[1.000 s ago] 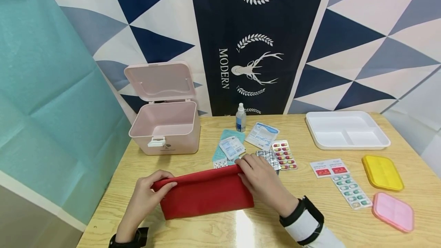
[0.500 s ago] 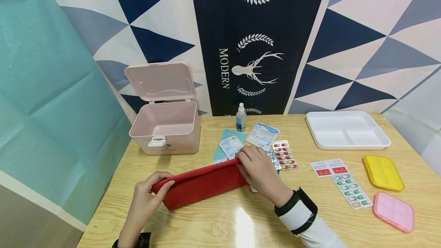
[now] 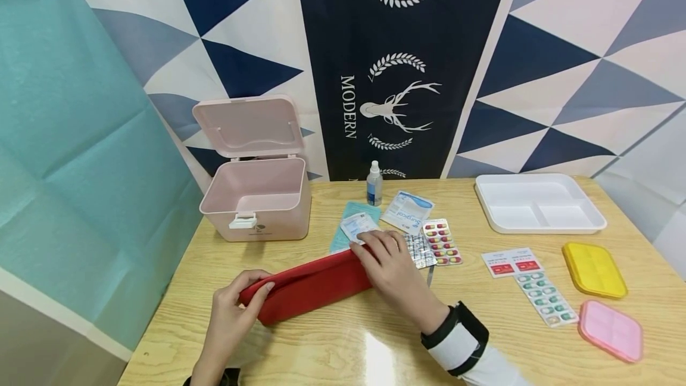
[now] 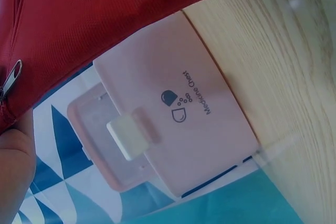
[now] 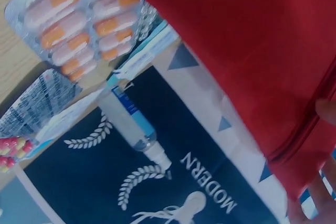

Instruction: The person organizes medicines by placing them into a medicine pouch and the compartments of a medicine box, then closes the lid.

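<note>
While the left hand (image 3: 236, 305) pinched one end of the red zip pouch (image 3: 308, 288), the right hand (image 3: 388, 267) gripped its far end, having tipped it up onto its edge (flatter a second ago), just before the blister packs (image 3: 431, 246).

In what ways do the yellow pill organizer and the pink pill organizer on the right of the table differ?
The yellow pill organizer is yellow; the pink pill organizer is pink. The yellow one lies farther from the person, nearer the white tray; the pink one lies closer to the table's near edge. Both lie flat, lids closed, with rounded corners and a grid of compartments, and neither hand touches them.
</note>
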A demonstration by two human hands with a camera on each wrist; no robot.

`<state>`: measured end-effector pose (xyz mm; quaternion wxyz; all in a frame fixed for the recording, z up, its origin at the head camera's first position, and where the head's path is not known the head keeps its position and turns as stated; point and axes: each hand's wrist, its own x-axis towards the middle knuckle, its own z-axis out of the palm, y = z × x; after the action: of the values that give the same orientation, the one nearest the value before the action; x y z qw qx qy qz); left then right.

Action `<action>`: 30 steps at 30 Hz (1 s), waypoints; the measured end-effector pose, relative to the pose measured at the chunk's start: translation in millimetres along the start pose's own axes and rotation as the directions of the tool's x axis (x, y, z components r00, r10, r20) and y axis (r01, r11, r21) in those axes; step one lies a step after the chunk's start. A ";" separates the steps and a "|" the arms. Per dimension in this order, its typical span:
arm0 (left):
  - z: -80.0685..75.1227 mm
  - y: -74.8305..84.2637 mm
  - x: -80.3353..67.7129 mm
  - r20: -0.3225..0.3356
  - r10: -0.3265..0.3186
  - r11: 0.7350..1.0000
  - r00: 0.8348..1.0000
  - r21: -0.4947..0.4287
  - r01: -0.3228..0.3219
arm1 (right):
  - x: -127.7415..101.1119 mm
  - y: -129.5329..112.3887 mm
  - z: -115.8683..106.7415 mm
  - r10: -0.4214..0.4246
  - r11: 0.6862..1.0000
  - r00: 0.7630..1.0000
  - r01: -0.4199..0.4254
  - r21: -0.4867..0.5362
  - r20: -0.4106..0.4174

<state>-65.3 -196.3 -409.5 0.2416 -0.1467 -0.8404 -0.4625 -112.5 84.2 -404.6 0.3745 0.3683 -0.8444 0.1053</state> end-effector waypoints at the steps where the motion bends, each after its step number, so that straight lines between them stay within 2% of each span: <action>1: -0.1 0.4 0.0 -0.001 0.000 1.000 1.000 -0.002 0.000 | -0.2 -2.7 0.7 -0.025 1.000 0.999 0.025 -0.004 -0.035; 3: -0.2 1.5 0.0 -0.002 -0.004 1.000 1.000 -0.009 0.004 | -0.9 -8.5 2.0 -0.075 0.997 0.992 0.075 -0.007 -0.105; 5: -0.4 3.0 0.3 -0.005 -0.002 1.000 1.000 -0.009 0.002 | -2.4 -14.5 2.5 -0.128 0.992 0.982 0.128 -0.004 -0.138; 7: -0.5 5.4 1.0 -0.010 0.003 1.000 1.000 -0.008 -0.003 | -4.4 -20.3 2.8 -0.175 0.984 0.977 0.176 0.001 -0.119; 10: -0.8 9.6 2.2 -0.018 0.012 1.000 1.000 -0.006 -0.012 | -8.3 -27.9 4.3 -0.219 0.975 0.975 0.220 0.014 -0.032; 14: -0.4 10.0 1.6 -0.021 0.019 1.000 1.000 -0.005 -0.019 | -13.4 -35.0 8.6 -0.211 0.977 0.973 0.207 0.054 0.096; 17: 0.5 6.1 0.3 -0.017 0.020 1.000 1.000 -0.001 -0.020 | -15.3 -38.5 11.2 -0.191 0.980 0.971 0.181 0.079 0.146; 22: 1.0 4.9 -0.3 -0.009 0.007 1.000 1.000 0.001 -0.007 | -13.5 -42.9 13.0 -0.173 0.983 0.966 0.159 0.087 0.194; 26: 0.1 13.1 0.9 -0.003 -0.001 1.000 1.000 -0.007 0.001 | -10.8 -45.8 13.6 -0.153 0.987 0.961 0.135 0.092 0.232; 30: -1.1 20.7 2.4 0.003 0.004 1.000 1.000 -0.009 -0.004 | -8.8 -47.5 15.3 -0.128 0.989 0.963 0.107 0.102 0.236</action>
<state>-57.3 -186.2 -393.1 0.2407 -0.1502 -0.8383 -0.4657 -83.7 48.4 -426.2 0.2577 0.4441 -0.8549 0.0745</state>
